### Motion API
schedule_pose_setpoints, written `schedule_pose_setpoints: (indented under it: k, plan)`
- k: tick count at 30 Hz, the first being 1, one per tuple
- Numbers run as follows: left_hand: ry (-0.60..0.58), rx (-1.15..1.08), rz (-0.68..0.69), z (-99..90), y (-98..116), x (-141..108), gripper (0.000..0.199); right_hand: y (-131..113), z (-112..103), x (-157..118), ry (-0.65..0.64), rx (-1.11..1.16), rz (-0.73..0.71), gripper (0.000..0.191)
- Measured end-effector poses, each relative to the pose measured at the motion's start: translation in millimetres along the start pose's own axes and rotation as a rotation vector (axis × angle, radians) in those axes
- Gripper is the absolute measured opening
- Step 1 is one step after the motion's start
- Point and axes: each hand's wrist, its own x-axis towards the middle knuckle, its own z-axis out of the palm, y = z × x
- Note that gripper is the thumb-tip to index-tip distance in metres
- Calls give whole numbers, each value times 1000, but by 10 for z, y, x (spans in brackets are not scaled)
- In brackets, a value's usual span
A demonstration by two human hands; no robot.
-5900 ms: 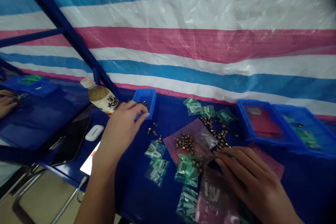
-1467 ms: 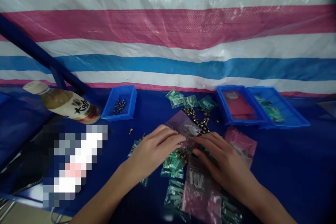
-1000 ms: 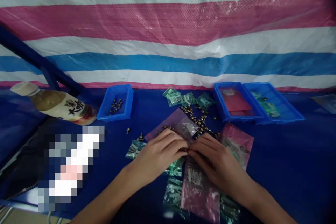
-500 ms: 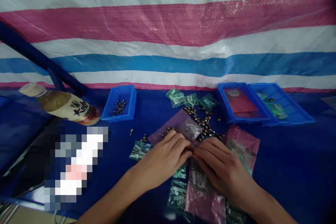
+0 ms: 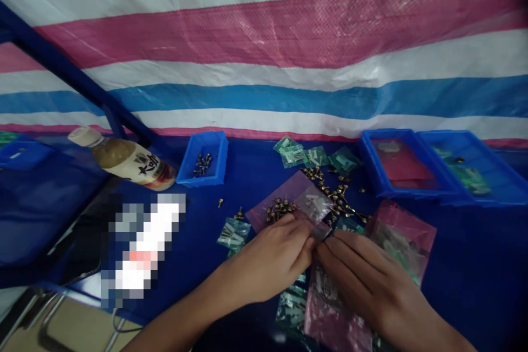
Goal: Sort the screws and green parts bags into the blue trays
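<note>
My left hand (image 5: 278, 253) and my right hand (image 5: 367, 272) meet at the fingertips, both closed in a pinch at the upper edge of a pink plastic bag (image 5: 336, 316). That bag has a clear packet inside and lies toward me, partly hidden by my right hand. Just beyond my fingers another pink bag (image 5: 268, 201) lies flat, with several brass-coloured screws (image 5: 280, 209) and a small clear packet (image 5: 315, 203) on it. More loose screws (image 5: 340, 192) are scattered behind my right hand. My fingers hide exactly what lies between the tips.
Small green packets (image 5: 289, 151) lie at the back, others (image 5: 234, 234) beside my left wrist. A blue tray (image 5: 204, 159) holds screws. Two blue trays (image 5: 406, 159) at right hold pink and green packets. A bottle (image 5: 132, 159) stands left, near a blurred-out patch (image 5: 144, 253).
The whole view has shifted, so the table things appear farther right. Both hands stay together at the bag, with only slight finger movement.
</note>
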Motion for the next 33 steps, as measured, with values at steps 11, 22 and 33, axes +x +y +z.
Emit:
schedule_pose_setpoints:
  k: [11,22,33]
  plan:
    - [435,253,-206,-598,-410,-151,15,94,-27,29,12,-6,89,28]
    - [447,476,-621,-1054,-799,-628,21,106,0,-31,-7,-4,88,25]
    - [77,290,-599,-701,-890,-459,12,101,6,5,-9,24,107,22]
